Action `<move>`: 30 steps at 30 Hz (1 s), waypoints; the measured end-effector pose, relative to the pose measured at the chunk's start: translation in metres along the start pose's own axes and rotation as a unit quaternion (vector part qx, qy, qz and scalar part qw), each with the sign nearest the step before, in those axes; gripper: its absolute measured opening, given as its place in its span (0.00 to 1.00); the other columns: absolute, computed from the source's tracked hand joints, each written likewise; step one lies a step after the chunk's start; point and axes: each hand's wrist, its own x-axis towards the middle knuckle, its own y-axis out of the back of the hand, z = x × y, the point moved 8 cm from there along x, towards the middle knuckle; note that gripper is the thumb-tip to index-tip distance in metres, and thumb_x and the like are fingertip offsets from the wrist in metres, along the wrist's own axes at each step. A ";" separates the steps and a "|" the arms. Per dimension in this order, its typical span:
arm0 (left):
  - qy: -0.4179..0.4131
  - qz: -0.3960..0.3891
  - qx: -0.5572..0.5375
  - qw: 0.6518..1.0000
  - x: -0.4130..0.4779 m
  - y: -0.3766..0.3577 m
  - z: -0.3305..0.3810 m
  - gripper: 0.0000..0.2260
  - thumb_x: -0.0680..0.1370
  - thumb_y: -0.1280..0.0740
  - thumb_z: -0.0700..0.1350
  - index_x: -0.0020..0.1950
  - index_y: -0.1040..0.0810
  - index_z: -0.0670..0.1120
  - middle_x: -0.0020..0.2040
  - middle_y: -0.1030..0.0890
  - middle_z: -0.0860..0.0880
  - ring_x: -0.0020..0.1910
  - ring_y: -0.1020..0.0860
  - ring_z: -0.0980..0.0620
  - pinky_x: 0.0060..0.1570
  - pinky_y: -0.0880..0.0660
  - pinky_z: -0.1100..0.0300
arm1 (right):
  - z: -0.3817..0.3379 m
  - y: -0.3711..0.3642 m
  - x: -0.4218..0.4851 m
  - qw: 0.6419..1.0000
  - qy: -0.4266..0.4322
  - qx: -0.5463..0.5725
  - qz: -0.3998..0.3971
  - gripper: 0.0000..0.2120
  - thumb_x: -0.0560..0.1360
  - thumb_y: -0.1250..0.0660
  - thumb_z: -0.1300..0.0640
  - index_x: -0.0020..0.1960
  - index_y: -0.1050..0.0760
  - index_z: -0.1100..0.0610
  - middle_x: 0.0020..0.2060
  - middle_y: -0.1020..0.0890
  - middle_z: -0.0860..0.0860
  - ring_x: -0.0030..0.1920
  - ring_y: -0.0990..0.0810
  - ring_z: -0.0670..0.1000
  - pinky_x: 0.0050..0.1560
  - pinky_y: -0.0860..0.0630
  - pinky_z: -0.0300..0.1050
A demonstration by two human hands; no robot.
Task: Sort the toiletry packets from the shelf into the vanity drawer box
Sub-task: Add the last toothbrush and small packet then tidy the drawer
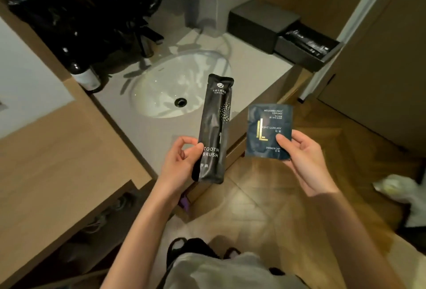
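Observation:
My left hand [178,162] grips the lower end of a long black toothbrush packet [215,113], held upright over the counter's front edge. My right hand [304,157] holds a square dark blue shower cap packet [265,127] by its lower right corner, thumb on its face. The dark vanity drawer box [255,23] sits at the counter's far right corner. Its drawer [322,58] is pulled out to the right and holds several black packets [306,42].
A white oval sink [175,85] with a black drain lies in the grey counter [253,76], with a dark tap behind it. Black plastic bags [80,7] pile at the back left, above a bottle. A wooden shelf unit [57,173] stands left; a crumpled white bag [403,191] lies on the floor.

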 end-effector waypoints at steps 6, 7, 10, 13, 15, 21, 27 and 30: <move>-0.029 -0.015 0.003 0.999 0.042 -0.091 0.027 0.06 0.79 0.37 0.40 0.43 0.28 0.49 0.32 0.19 0.49 0.28 0.24 0.53 0.26 0.31 0.64 | -0.035 0.083 0.043 0.999 0.017 0.011 0.032 0.08 0.78 0.36 0.59 0.52 0.24 0.48 0.49 0.15 0.47 0.50 0.15 0.46 0.49 0.19 0.44; -0.036 -0.017 0.004 0.999 0.051 -0.105 0.032 0.06 0.79 0.37 0.40 0.43 0.29 0.49 0.30 0.19 0.51 0.26 0.24 0.56 0.24 0.31 0.66 | -0.041 0.093 0.053 0.999 0.021 0.012 0.034 0.08 0.78 0.36 0.59 0.52 0.24 0.47 0.49 0.15 0.46 0.49 0.15 0.46 0.49 0.19 0.45; -0.051 -0.025 -0.003 0.998 0.082 -0.146 0.048 0.07 0.80 0.38 0.39 0.43 0.30 0.48 0.27 0.19 0.53 0.23 0.25 0.61 0.22 0.32 0.69 | -0.059 0.123 0.090 0.999 0.032 0.008 0.039 0.07 0.78 0.36 0.58 0.53 0.25 0.47 0.50 0.16 0.46 0.51 0.16 0.46 0.52 0.19 0.48; -0.065 -0.025 -0.013 0.997 0.120 -0.187 0.062 0.06 0.80 0.38 0.38 0.44 0.30 0.47 0.27 0.19 0.53 0.24 0.24 0.61 0.22 0.31 0.69 | -0.075 0.151 0.137 0.998 0.042 -0.004 0.040 0.08 0.78 0.36 0.57 0.56 0.25 0.49 0.51 0.16 0.47 0.50 0.16 0.46 0.51 0.19 0.48; -0.071 -0.020 -0.024 0.997 0.151 -0.213 0.069 0.05 0.80 0.38 0.38 0.45 0.30 0.46 0.27 0.19 0.53 0.24 0.24 0.61 0.23 0.31 0.70 | -0.086 0.167 0.173 0.998 0.050 -0.011 0.033 0.08 0.78 0.36 0.58 0.56 0.24 0.50 0.50 0.15 0.47 0.49 0.16 0.45 0.50 0.19 0.46; -0.070 0.037 -0.043 0.996 0.248 -0.269 0.096 0.05 0.80 0.38 0.39 0.45 0.30 0.48 0.29 0.18 0.54 0.25 0.23 0.61 0.23 0.30 0.70 | -0.118 0.203 0.282 0.998 0.047 -0.035 0.005 0.11 0.78 0.35 0.57 0.59 0.23 0.56 0.51 0.15 0.50 0.49 0.15 0.47 0.48 0.18 0.45; -0.049 0.107 -0.050 0.992 0.326 -0.297 0.111 0.05 0.79 0.36 0.42 0.44 0.27 0.49 0.32 0.17 0.54 0.28 0.21 0.60 0.32 0.26 0.63 | -0.141 0.216 0.380 0.998 0.031 -0.042 -0.045 0.12 0.78 0.35 0.57 0.60 0.23 0.56 0.50 0.14 0.50 0.49 0.15 0.49 0.45 0.19 0.42; -0.030 0.153 -0.050 0.986 0.358 -0.298 0.112 0.05 0.78 0.35 0.42 0.43 0.26 0.50 0.34 0.18 0.53 0.28 0.21 0.59 0.32 0.26 0.63 | -0.151 0.207 0.433 0.995 0.026 -0.054 -0.081 0.12 0.78 0.35 0.57 0.60 0.24 0.56 0.49 0.14 0.51 0.47 0.15 0.48 0.41 0.19 0.42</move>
